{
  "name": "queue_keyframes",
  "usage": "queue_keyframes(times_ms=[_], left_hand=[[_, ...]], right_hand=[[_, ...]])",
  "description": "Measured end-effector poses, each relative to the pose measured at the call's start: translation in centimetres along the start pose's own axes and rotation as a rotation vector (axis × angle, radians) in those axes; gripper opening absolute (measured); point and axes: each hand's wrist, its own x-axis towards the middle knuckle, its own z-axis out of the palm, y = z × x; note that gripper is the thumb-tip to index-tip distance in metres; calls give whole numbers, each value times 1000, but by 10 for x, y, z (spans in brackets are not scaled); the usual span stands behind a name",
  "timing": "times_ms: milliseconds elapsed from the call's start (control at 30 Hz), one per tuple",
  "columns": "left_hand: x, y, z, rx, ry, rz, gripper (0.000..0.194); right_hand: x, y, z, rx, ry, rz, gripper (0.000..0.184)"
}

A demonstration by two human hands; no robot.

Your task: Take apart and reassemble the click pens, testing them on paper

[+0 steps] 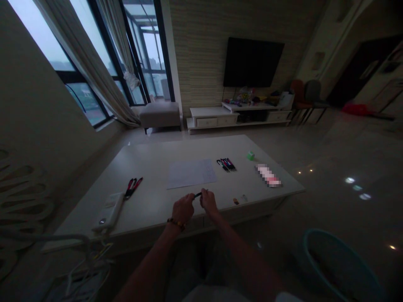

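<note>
A slim dark pen is held level between my hands, just above the near edge of the white table. My left hand, with a beaded bracelet at the wrist, is closed round one end. At the other end, the fingers of my right hand pinch the pen's tip. Beyond them lies a sheet of paper with faint writing on its right side. Several pens lie in a row to the right of the sheet.
Red-and-black-handled pliers or cutters and a white power strip lie at left. A green cube, a blurred-out phone-like object and a small brown piece lie at right. A teal-rimmed basket stands on the floor.
</note>
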Motion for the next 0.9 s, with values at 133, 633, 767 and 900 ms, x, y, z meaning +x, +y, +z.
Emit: queue_keyframes(times_ms=[133, 633, 767, 900], left_hand=[[9, -11, -6, -231, -21, -54, 25], [26, -48, 50, 67, -12, 49, 23], [25, -48, 49, 94, -14, 40, 25], [25, -47, 49, 120, -23, 39, 27]], right_hand=[[4, -5, -8, 86, -34, -34, 43], [39, 27, -28, -67, -240, -7, 35], [44, 28, -28, -63, -242, -26, 31], [48, 28, -28, -71, -253, -9, 29]])
